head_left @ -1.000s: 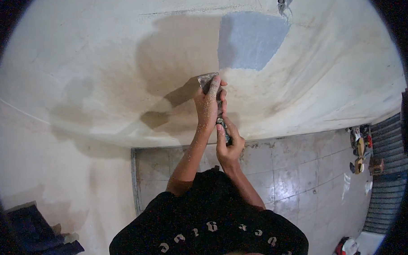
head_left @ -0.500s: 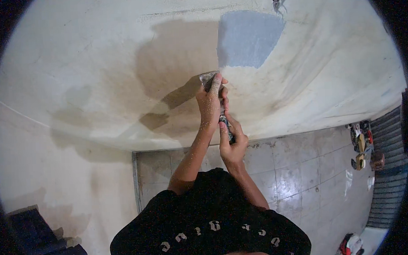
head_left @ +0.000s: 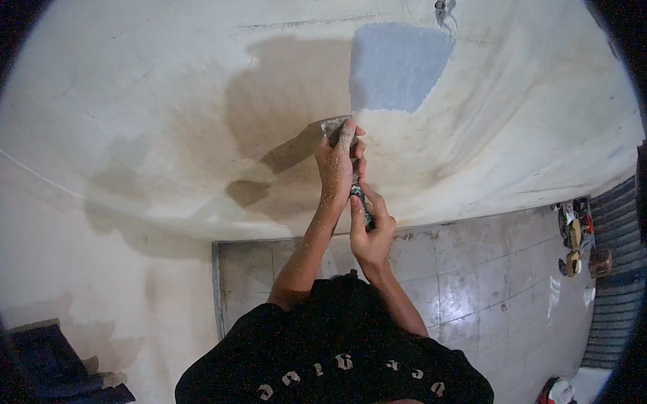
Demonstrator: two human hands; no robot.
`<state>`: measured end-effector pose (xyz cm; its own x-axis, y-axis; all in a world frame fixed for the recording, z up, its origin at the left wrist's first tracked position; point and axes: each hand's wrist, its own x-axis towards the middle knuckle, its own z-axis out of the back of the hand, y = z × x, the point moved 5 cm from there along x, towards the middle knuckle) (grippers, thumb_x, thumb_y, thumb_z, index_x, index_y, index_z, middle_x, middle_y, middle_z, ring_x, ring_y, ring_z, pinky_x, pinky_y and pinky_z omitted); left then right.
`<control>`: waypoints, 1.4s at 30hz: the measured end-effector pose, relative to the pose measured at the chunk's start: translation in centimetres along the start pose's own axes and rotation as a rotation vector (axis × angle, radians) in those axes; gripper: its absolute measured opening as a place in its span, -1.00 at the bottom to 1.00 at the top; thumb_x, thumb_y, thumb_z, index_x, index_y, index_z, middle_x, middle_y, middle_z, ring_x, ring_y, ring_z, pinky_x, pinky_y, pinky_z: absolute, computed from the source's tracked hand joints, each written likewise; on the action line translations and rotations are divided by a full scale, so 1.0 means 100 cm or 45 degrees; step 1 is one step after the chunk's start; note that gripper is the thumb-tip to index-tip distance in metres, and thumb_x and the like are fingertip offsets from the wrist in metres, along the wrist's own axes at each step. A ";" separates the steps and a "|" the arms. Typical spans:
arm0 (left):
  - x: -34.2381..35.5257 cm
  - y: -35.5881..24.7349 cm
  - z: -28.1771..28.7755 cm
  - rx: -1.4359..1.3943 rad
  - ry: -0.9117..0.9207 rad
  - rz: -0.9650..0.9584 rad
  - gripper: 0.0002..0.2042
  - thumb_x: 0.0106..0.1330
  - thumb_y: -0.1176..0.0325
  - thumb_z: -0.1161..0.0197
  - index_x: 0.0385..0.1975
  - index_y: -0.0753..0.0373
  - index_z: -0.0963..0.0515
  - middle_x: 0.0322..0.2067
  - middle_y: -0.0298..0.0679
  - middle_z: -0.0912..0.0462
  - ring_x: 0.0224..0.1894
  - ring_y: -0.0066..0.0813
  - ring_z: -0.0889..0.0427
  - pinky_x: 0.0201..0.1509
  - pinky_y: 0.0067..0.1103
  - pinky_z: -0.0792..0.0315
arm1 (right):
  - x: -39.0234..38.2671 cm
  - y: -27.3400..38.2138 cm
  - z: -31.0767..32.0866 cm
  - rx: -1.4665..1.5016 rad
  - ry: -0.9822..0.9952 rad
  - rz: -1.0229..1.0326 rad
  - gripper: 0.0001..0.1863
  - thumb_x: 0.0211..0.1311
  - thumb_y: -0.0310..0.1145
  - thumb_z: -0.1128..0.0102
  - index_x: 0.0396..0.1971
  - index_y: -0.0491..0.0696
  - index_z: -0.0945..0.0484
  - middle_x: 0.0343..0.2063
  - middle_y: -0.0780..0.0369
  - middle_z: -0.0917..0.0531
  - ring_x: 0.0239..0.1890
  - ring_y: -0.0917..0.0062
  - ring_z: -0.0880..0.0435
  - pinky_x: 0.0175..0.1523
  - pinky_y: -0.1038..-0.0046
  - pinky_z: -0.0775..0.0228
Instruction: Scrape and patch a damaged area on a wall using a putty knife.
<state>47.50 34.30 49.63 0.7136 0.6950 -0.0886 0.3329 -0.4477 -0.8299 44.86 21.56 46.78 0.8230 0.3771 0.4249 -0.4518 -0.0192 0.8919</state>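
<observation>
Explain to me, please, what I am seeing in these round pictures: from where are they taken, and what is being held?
No machine is working here: these are a person's two bare hands. A fisheye camera on the person's head looks down, so straight edges curve. The left hand grips a flat scraper near its blade; the right hand holds its handle. Ahead is a pale wall with a blue-grey patch. Assorted items lie on the tiled floor at right.

The far wall (head_left: 548, 109) is cream, smudged with brown; a pale wall (head_left: 156, 307) stands at left. Light gleams off the grey tiled floor (head_left: 405, 288), with ribbed grey panelling (head_left: 614, 263) at right.
</observation>
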 end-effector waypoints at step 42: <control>0.000 -0.020 -0.009 0.036 0.024 -0.142 -0.73 0.36 0.19 -0.15 -0.47 0.27 -0.46 -0.76 -0.40 -0.36 -0.85 -0.62 -0.31 -0.85 -0.65 -0.12 | 0.010 0.018 0.000 0.010 -0.014 -0.007 -0.68 0.31 -0.44 -0.13 0.03 -0.22 -0.49 -0.42 0.19 -0.66 -0.50 0.78 -0.40 -0.38 0.62 -0.34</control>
<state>47.44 34.66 51.77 0.6845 0.7288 0.0148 0.3935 -0.3524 -0.8491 44.85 21.86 48.84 0.8292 0.3669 0.4217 -0.4445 -0.0248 0.8954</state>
